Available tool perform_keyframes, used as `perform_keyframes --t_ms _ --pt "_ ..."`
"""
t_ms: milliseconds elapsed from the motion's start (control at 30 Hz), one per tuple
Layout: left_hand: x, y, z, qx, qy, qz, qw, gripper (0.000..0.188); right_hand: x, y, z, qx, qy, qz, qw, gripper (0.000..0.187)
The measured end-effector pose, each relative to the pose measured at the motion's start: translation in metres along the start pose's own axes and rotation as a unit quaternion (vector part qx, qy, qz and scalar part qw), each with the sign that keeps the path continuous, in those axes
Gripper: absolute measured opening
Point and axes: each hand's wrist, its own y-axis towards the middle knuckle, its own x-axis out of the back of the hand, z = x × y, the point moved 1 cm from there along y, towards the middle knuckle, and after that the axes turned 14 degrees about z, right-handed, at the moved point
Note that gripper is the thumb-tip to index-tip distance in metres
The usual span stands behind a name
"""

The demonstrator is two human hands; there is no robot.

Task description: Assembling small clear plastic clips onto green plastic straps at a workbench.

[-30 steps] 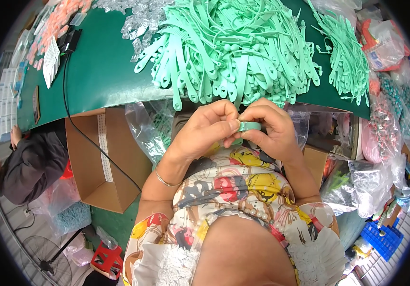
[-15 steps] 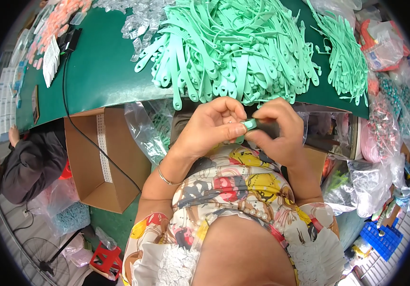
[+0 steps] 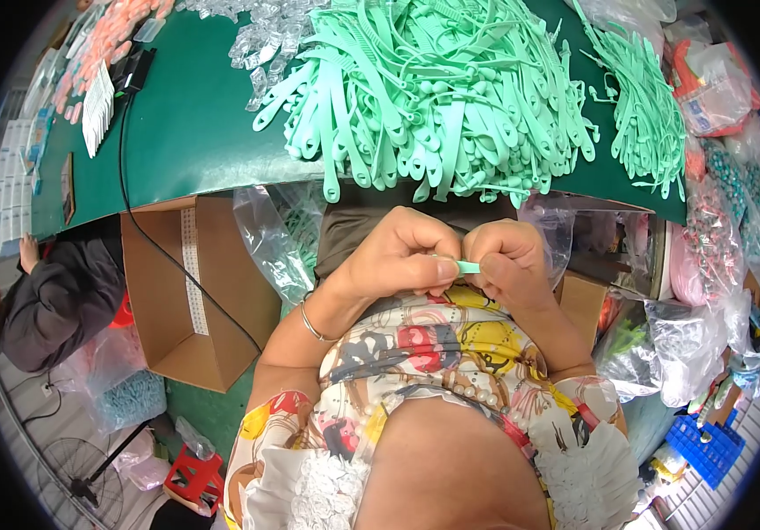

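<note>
Between both hands, below the table's front edge, a mint-green plastic strap shows as a short flat piece. My left hand is closed, pinching its left end between thumb and fingers. My right hand is closed too, with thumb and forefinger on the other end. Most of the strap is hidden behind the fingers. Just beyond the hands, a big pile of mint-green straps with holed ends hangs over the edge of the green table.
Clear plastic pieces lie left of the pile; a second strap bundle is at right. A black cable drops past an open cardboard box. Another person is at far left. Filled plastic bags crowd the right.
Both hands have come down toward my body and closer together. The strap between them has turned from an upright bend to a flat, level piece.
</note>
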Motion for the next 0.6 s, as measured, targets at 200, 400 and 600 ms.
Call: perform_keyframes --t_ms 200,400,600 --pt "-0.007 0.003 -0.004 0.048 -0.118 -0.072 0.989 0.023 0.006 0.0 -0.002 -0.041 -0.004 -0.043 0.998 0.009" --pt "-0.009 0.002 -0.013 0.125 0.047 -0.124 0.983 0.029 0.011 0.014 0.014 0.064 -0.441 -0.052 0.894 0.028" --pt "-0.005 -0.003 -0.01 0.088 0.036 -0.105 0.99 0.025 0.014 -0.001 0.0 0.022 -0.2 -0.091 0.975 0.027"
